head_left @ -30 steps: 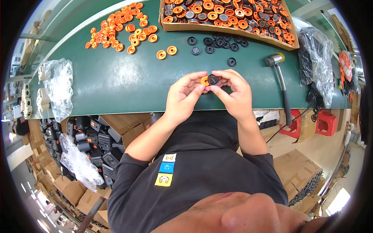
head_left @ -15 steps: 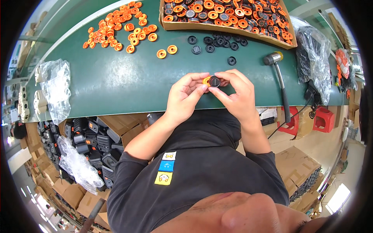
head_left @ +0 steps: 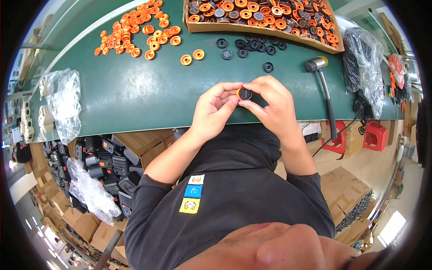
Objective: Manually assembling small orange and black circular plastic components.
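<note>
Above the table's near edge, my left hand (head_left: 215,108) pinches an orange round plastic part (head_left: 238,94) by its rim, between thumb and fingers. My right hand (head_left: 272,103) is closed on a black round cap (head_left: 245,94), which lies against the face of the orange part. Only a thin orange edge shows at the left of the black cap. Whether the two are fully seated together I cannot tell. Beyond my hands lie loose black caps (head_left: 254,45), one of them (head_left: 268,67) nearer to me, and a scattered heap of orange parts (head_left: 130,29).
A cardboard box (head_left: 265,33) of black-and-orange pieces stands at the back. To the right, a mallet (head_left: 325,90) lies with its handle over the edge of the green table (head_left: 148,96). Plastic bags (head_left: 67,99) lie left. Black housings (head_left: 112,166) fill a box below.
The black cap has moved left over the orange part, so less orange shows. My right fingers have shifted left with it, while my left hand stays nearly in place.
</note>
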The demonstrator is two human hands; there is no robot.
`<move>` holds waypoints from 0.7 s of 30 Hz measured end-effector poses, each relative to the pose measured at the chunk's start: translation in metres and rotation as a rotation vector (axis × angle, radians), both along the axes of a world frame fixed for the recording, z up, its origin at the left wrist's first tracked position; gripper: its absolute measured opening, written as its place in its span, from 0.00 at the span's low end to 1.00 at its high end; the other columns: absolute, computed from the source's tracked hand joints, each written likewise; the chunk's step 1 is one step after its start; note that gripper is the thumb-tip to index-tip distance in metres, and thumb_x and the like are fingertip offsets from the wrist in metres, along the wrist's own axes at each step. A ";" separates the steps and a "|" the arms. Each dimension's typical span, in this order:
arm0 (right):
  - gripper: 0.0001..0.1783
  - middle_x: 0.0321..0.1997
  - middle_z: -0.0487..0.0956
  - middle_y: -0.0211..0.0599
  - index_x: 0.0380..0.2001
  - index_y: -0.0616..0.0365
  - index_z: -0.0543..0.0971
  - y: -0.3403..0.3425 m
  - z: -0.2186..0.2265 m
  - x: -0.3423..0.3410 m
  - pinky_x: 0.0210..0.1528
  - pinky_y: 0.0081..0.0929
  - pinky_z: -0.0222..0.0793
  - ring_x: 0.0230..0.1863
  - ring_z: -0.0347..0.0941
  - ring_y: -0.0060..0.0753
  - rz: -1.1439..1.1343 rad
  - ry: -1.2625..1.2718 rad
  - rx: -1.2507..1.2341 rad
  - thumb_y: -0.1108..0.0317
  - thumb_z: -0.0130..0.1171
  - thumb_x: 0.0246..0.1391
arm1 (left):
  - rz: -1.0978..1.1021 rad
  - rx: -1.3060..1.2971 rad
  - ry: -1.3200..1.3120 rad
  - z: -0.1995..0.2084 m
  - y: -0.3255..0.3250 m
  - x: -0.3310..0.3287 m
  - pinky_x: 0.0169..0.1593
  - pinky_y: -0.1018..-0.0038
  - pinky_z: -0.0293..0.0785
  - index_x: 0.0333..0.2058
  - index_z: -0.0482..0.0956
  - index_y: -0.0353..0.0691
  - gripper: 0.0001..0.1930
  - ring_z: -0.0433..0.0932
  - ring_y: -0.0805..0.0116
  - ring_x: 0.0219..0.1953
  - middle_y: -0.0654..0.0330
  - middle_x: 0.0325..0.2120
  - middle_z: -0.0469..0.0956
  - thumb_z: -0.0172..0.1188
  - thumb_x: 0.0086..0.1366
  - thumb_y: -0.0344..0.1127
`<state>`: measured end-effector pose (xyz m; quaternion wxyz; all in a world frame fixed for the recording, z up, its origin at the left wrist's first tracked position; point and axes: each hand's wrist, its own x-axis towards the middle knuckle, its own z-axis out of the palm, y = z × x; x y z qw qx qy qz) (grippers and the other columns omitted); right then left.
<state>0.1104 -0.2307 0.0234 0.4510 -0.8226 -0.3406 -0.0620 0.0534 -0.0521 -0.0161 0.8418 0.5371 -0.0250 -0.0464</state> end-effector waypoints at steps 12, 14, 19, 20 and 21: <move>0.19 0.37 0.79 0.39 0.40 0.62 0.81 0.002 0.005 -0.005 0.38 0.34 0.75 0.36 0.77 0.42 0.012 -0.024 -0.044 0.71 0.72 0.42 | -0.001 0.017 0.038 0.001 0.000 -0.001 0.54 0.74 0.75 0.56 0.71 0.28 0.17 0.78 0.72 0.49 0.55 0.46 0.79 0.52 0.70 0.23; 0.18 0.37 0.79 0.39 0.39 0.62 0.81 0.002 0.007 -0.006 0.38 0.35 0.75 0.36 0.77 0.42 0.010 -0.023 -0.045 0.71 0.72 0.43 | 0.004 0.022 0.053 0.003 0.001 -0.001 0.54 0.74 0.75 0.56 0.72 0.27 0.17 0.78 0.71 0.48 0.55 0.46 0.79 0.53 0.70 0.22; 0.17 0.37 0.79 0.39 0.39 0.61 0.81 0.002 0.007 -0.006 0.37 0.35 0.75 0.36 0.77 0.43 -0.002 -0.033 -0.039 0.71 0.72 0.43 | 0.024 0.026 0.029 0.002 -0.001 -0.001 0.55 0.73 0.75 0.55 0.72 0.26 0.17 0.79 0.69 0.50 0.53 0.48 0.79 0.54 0.69 0.22; 0.17 0.37 0.79 0.39 0.39 0.61 0.81 0.002 0.007 -0.007 0.37 0.35 0.75 0.36 0.77 0.43 -0.002 -0.032 -0.039 0.71 0.72 0.43 | 0.031 0.019 0.018 0.003 -0.001 -0.001 0.54 0.75 0.75 0.55 0.72 0.27 0.17 0.78 0.71 0.49 0.54 0.47 0.79 0.54 0.69 0.22; 0.17 0.37 0.79 0.39 0.39 0.61 0.81 0.001 0.006 -0.007 0.37 0.35 0.75 0.36 0.77 0.43 -0.007 -0.030 -0.042 0.71 0.72 0.43 | 0.031 0.019 0.018 0.002 -0.001 -0.001 0.54 0.75 0.75 0.55 0.72 0.27 0.17 0.78 0.71 0.49 0.54 0.47 0.79 0.54 0.69 0.22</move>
